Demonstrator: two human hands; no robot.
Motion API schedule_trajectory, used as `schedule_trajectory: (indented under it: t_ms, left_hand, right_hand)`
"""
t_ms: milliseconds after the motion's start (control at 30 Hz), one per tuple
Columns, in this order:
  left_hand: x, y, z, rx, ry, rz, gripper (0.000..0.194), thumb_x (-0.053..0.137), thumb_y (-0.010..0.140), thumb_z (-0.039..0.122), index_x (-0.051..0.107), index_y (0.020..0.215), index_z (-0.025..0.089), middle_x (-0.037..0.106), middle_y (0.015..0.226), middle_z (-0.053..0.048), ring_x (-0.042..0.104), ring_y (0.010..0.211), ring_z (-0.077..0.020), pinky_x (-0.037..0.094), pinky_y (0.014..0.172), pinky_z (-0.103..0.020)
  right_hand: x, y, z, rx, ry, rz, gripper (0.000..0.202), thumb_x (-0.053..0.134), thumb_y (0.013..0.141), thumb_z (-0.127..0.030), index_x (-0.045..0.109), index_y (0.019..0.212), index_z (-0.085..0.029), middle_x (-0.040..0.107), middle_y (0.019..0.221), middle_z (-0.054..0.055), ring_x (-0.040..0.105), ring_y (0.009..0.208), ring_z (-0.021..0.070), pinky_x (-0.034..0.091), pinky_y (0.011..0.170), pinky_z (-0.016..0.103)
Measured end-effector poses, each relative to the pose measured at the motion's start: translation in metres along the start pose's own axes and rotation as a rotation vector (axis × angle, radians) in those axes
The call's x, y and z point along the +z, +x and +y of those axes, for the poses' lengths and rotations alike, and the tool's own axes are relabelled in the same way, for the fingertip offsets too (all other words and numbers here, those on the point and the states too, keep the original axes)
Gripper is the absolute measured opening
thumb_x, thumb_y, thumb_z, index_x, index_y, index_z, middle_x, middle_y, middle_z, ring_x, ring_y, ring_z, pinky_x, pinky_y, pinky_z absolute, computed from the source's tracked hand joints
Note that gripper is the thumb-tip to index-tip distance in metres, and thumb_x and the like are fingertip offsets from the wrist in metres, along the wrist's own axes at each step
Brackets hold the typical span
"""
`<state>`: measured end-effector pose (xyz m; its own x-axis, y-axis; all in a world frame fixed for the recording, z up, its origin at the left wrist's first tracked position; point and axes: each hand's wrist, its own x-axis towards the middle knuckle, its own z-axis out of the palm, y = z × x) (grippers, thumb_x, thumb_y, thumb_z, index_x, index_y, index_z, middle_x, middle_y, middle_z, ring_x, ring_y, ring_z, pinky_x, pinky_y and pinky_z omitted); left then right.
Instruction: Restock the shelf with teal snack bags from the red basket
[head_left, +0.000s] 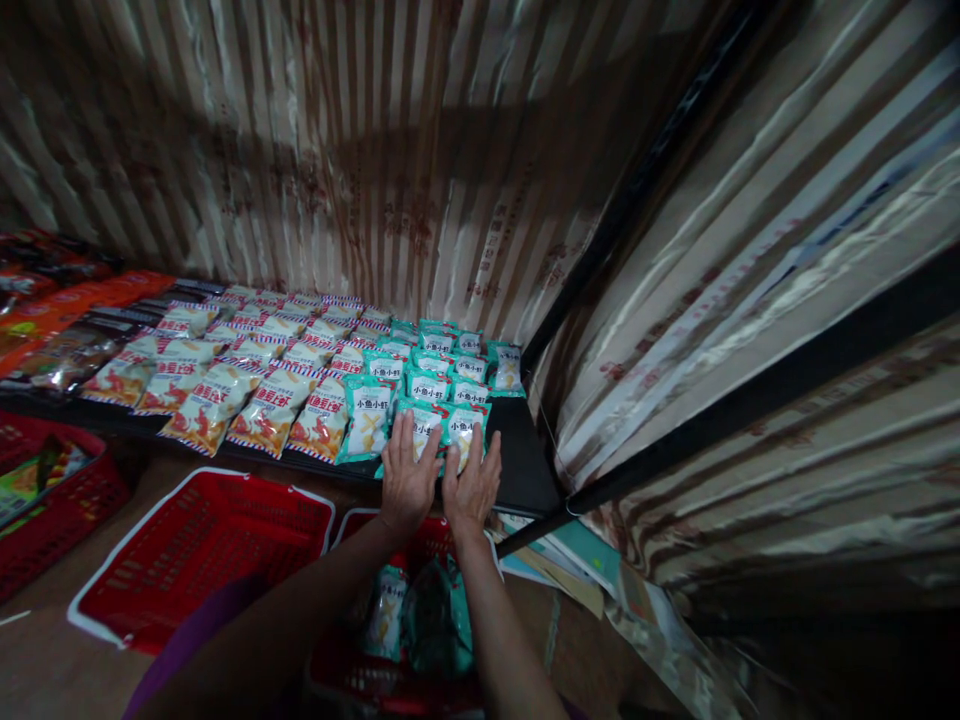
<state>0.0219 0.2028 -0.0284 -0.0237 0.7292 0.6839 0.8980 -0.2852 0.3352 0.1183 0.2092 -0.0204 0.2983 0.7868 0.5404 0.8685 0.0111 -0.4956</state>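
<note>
Both my hands lie against the front row of teal-and-white snack bags [429, 390] on a black shelf [517, 450]. My left hand [409, 475] rests with its fingers stretched over one front bag [424, 418]. Beside it, my right hand [471, 480] spreads its fingers over the neighbouring bag [466, 418]. Neither hand grips a bag; both touch the bags from the front. Under my forearms, a red basket [352, 660] holds more teal snack bags [386, 615], partly hidden by my arms.
White-and-red snack bags [214, 400] fill the shelf's middle, with orange packets [67, 305] further left. A red basket with a white rim [202, 540] stands below, another basket [97, 490] at far left. A dark pole [637, 190] and striped sheeting [405, 150] close in the right and back.
</note>
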Motion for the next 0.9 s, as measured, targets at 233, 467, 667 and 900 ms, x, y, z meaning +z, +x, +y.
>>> schedule_trajectory:
  t_ms: [233,467,667,900]
  left_hand:
    - [-0.006,-0.001,0.000,0.084,0.013,0.007,0.049,0.048,0.089,0.029,0.043,0.137,0.020,0.025,0.151,-0.017,0.016,0.141,-0.0302,0.027,0.109,-0.049]
    - [-0.009,-0.003,-0.008,0.164,0.021,0.029,0.047,0.047,0.088,0.025,0.046,0.134,0.017,0.024,0.150,-0.017,0.018,0.140,-0.0318,0.026,0.110,-0.049]
    - [-0.003,-0.003,-0.009,0.184,0.044,0.079,0.046,0.048,0.088,0.023,0.047,0.133,0.013,0.033,0.146,-0.019,0.020,0.140,-0.0305,0.032,0.108,-0.047]
    - [-0.004,-0.007,-0.013,0.228,0.017,0.137,0.047,0.052,0.087,0.028,0.049,0.132,0.015,0.033,0.146,-0.019,0.021,0.140,-0.0310,0.028,0.110,-0.049]
  right_hand:
    - [-0.001,0.000,-0.002,0.045,0.017,-0.044,0.062,0.027,0.091,-0.048,0.030,0.143,-0.014,0.029,0.147,0.021,0.036,0.130,0.0329,0.034,0.100,0.050]
    - [0.001,-0.002,-0.003,0.081,0.013,-0.044,0.062,0.024,0.092,-0.048,0.032,0.142,-0.012,0.030,0.147,0.022,0.036,0.131,0.0324,0.033,0.100,0.049]
    - [0.003,-0.002,-0.002,0.086,-0.003,-0.057,0.063,0.024,0.092,-0.048,0.030,0.143,-0.011,0.032,0.145,0.023,0.036,0.131,0.0323,0.035,0.099,0.047]
    - [0.003,-0.004,0.001,0.068,0.019,-0.049,0.062,0.027,0.092,-0.048,0.031,0.142,-0.012,0.031,0.146,0.022,0.033,0.132,0.0316,0.033,0.101,0.048]
